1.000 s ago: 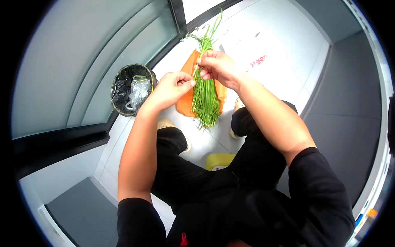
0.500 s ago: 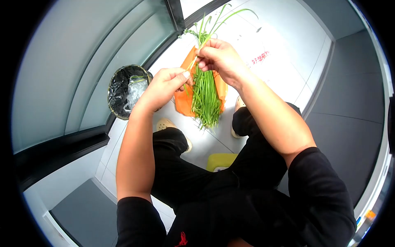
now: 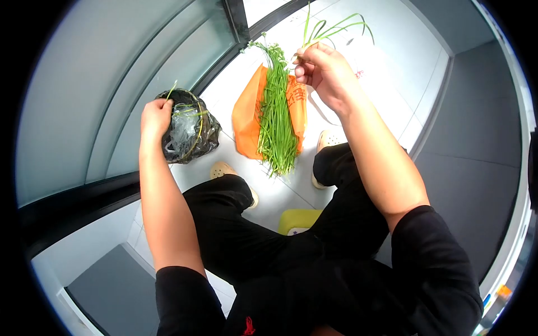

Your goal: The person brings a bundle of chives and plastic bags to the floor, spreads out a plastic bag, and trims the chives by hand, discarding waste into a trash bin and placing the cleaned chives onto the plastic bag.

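Long green stalks with small flower heads at the far end form a bundle on an orange bag on the floor. My right hand is closed around a few separate green stalks, raised to the right of the bundle's far end. At the left, my left hand is over the near-left rim of a bin lined with a black bag. A thin green piece sticks up from its closed fingers. Clear plastic and green strips lie inside the bin.
Beige clogs are on my feet, on the tiled floor. A yellow-green stool shows between my legs. Frosted glass panels with a black frame stand at the left, and a dark grey surface lies at the right.
My left hand has moved left from the bundle to the bin with a thin green piece. My right hand has moved up and right with its stalks, away from the bundle.
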A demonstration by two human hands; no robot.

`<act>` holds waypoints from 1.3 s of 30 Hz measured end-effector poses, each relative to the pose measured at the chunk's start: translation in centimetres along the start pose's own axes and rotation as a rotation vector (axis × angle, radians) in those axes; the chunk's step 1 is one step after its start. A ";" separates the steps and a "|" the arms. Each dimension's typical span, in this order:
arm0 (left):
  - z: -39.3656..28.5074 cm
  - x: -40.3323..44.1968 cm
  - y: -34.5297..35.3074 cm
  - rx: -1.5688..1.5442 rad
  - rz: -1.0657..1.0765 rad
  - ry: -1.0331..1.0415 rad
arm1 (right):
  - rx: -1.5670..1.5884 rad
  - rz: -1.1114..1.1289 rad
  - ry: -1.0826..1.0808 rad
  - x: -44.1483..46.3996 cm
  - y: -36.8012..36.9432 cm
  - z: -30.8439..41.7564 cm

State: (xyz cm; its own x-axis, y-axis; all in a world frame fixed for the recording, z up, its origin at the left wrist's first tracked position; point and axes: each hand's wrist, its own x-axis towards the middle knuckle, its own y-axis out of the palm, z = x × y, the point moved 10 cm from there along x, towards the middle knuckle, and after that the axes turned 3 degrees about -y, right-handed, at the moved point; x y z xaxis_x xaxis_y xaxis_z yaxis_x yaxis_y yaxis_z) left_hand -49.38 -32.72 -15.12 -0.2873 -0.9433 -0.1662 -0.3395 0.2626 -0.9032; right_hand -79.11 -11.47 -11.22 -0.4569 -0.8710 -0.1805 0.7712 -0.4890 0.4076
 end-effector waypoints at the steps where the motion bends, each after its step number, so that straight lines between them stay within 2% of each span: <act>1: 1.3 -0.3 0.3 0.142 0.007 -0.111 | -0.003 0.003 0.001 -0.1 0.2 0.0; 2: 2.6 -0.8 0.3 0.286 0.013 -0.221 | 0.017 0.020 0.014 -0.2 0.4 -0.2; 3: 2.7 -1.2 0.4 0.284 0.010 -0.223 | 0.038 0.037 0.026 -0.3 0.8 -0.3; 5: -1.1 -2.7 -1.4 0.402 -0.144 -0.145 | 0.001 0.058 0.042 -0.6 1.3 -0.9; 6: -4.6 -3.1 -1.9 0.293 -0.270 0.109 | -0.034 0.072 0.063 -0.6 1.7 -1.5; 8: -10.1 -4.8 0.1 -0.419 -0.031 0.309 | -0.065 0.091 0.135 -0.7 2.8 -3.0; 9: -12.3 -6.6 1.9 -0.719 0.234 0.174 | -0.104 0.094 0.150 -0.7 3.3 -3.6; 10: -14.3 -8.0 3.2 -0.857 0.354 0.191 | -0.144 0.095 0.168 -0.7 3.6 -4.3; 12: -17.0 -10.0 5.2 -0.859 0.528 0.199 | -0.148 0.122 0.148 -0.5 4.1 -5.2; 18: -17.0 -9.4 6.3 -0.791 0.510 0.221 | -0.089 0.064 0.098 -0.3 3.0 -5.1; 20: -16.6 -10.3 7.5 -0.678 0.634 0.184 | -0.038 0.123 0.209 0.1 2.5 -5.6; 26: -17.6 -11.1 8.4 -0.610 0.765 0.211 | 0.006 0.055 0.095 1.5 -0.8 -3.3; 28: -18.0 -11.0 9.4 -0.622 0.784 0.215 | -0.078 0.089 0.125 1.3 -1.2 -3.7; 29: -18.4 -10.7 9.7 -0.570 0.764 0.225 | -0.106 0.109 0.207 1.5 -1.6 -4.9; 32: -19.1 -9.8 12.3 -0.534 0.784 0.268 | -0.036 0.171 0.271 2.5 -2.9 -5.2; 35: -19.6 -9.6 15.5 -0.525 0.834 0.199 | -0.216 0.138 0.332 4.5 -8.1 -3.9; 39: -20.8 -11.1 21.4 -0.464 0.948 0.256 | -0.290 0.015 0.381 4.7 -17.9 -3.1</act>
State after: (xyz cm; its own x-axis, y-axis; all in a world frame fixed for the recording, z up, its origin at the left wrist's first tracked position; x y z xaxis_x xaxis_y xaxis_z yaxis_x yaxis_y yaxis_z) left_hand -72.03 -12.44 -24.36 -0.7712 -0.2601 -0.5810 -0.1710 0.9638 -0.2045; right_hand -93.72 -6.98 -22.15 -0.2916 -0.8066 -0.5141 0.8932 -0.4220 0.1555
